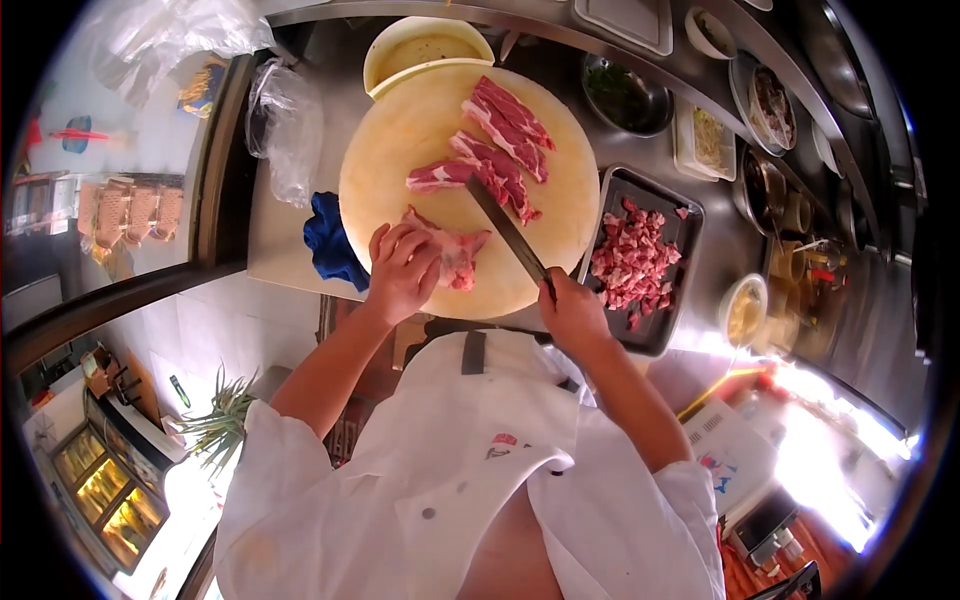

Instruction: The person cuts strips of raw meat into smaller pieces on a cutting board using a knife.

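A round, pale cutting board (385, 140) carries several pieces of raw meat. My left hand (404, 268) rests with bent fingers on the left end of a pale-pink piece of meat (458, 262) near the board's front edge. In my right hand (573, 312) is the handle of a long knife (512, 236); its blade points up and left, and its tip is at a strip of red meat (440, 177). Behind that strip lies another marbled slab (508, 125).
Right of the board is a dark tray (652, 338) of diced meat (634, 262). A cream tub (428, 50) stands behind the board, a metal bowl (628, 97) at the back right. Blue cloth (334, 243) and clear plastic bags (286, 130) lie left.
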Motion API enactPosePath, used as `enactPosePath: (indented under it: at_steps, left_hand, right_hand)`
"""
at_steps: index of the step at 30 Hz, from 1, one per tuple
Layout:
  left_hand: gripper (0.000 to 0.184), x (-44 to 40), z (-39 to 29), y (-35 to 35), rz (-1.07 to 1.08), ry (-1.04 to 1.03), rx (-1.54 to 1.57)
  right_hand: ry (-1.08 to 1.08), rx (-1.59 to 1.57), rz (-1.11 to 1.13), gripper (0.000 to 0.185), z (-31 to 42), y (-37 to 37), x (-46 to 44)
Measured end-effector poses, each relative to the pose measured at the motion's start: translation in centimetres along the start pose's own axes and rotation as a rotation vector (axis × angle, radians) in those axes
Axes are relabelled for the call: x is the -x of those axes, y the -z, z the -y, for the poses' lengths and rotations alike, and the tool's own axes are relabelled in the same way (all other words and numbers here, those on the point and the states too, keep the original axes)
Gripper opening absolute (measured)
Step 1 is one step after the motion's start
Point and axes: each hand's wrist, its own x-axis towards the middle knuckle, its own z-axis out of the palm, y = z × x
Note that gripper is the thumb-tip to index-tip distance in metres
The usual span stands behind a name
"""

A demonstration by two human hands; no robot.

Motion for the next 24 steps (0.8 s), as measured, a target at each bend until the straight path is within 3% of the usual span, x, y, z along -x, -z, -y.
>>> enactPosePath:
  at_steps: [6, 7, 10, 19, 24]
  left_hand:
    - [0.013, -1.5, 0.1, -1.1, 0.065, -0.107, 0.065]
    - [0.013, -1.8, 0.1, -1.2, 0.077, -0.129, 0.058]
    - [0.012, -2.6, -0.2, -0.8, 0.122, -0.153, 0.045]
    - [0.014, -2.9, -0.7, -1.1, 0.136, -0.163, -0.007]
    - [0.015, -2.5, -0.3, -1.4, 0.259, -0.179, -0.051]
  right_hand:
    - [0.075, 0.004, 0.077, 0.018, 2.8, 0.1, 0.1]
    - [-0.01, -0.048, 0.115, 0.017, 3.5, 0.0, 0.1]
    - [-0.002, -0.076, 0.13, 0.017, 3.1, -1.7, 0.3]
    - [0.046, 0.031, 0.225, 0.017, 4.1, -2.5, 0.6]
    - [0.01, -0.007, 0.217, 0.02, 4.2, -3.6, 0.9]
